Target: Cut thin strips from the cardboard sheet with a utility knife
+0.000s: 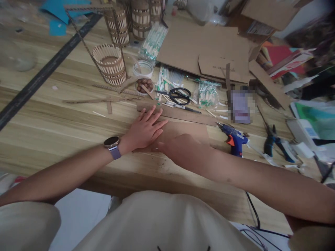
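My left hand (143, 131) lies flat with fingers spread on a piece of brown cardboard (195, 130); a watch sits on that wrist. My right hand (181, 150) is closed over the near part of the same piece, its fingertips close to the left hand. What its fingers grip is hidden and blurred. A long cardboard strip (188, 116) runs along the far side of the piece, under the left fingertips. Black-handled scissors (180, 96) and a dark pen-like tool (187, 108) rest just past the strip.
A blue glue gun (235, 139) and pliers (278, 144) lie to the right. Beyond are a stick basket (111, 68), a white tub (143, 69), a bowl of brown beads (144, 85), bagged sticks (208, 93) and large cardboard sheets (199, 45). Cables hang below the table's front edge.
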Demonstrator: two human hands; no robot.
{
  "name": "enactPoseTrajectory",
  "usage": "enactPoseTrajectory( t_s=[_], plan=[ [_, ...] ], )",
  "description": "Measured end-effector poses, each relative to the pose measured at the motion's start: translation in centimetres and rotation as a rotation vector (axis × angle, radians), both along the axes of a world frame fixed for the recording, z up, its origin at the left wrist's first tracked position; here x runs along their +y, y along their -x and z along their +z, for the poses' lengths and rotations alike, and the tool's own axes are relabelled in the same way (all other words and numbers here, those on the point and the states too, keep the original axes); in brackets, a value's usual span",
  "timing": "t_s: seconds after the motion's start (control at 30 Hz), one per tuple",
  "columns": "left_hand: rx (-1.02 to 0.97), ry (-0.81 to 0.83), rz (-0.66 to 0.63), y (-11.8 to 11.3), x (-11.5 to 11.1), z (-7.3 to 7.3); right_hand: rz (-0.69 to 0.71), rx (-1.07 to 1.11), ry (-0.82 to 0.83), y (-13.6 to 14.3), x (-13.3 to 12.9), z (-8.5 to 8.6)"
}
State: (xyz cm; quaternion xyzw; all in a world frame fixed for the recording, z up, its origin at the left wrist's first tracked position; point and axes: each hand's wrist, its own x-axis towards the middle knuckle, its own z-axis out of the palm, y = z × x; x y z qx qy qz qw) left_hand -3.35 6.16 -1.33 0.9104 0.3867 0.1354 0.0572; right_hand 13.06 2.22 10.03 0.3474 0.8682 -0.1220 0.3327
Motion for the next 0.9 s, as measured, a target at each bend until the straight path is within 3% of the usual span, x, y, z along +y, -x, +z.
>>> enactPoseTrajectory(
  t_s=[0.23, 0.47, 0.63, 0.77, 0.9],
  plan=[
    [0.015, 0.021, -0.011, 0.1, 0.1, 0.3, 0.04, 0.047, -0.075, -1.3, -0.3, -1.3],
    [0.018, 0.047, -0.009, 0.1, 0.1, 0.3, -0.038, 0.094, -0.114, -3.2, -0.7, -2.4],
    [-0.004, 0.061, -0.004, 0.1, 0.1, 0.1, -0.1, 0.093, -0.134, -7.4, -0.7, -3.1],
    [0.013, 0.058, -0.01, 0.1, 0.2, -0.2, -0.101, 0.157, -0.074, -10.3, 0.3, -2.7],
    [0.026, 0.083, -0.038, 0.4, 0.7, -0.1, -0.055, 0.173, -0.061, -7.9, 0.8, -2.3]
  ],
)
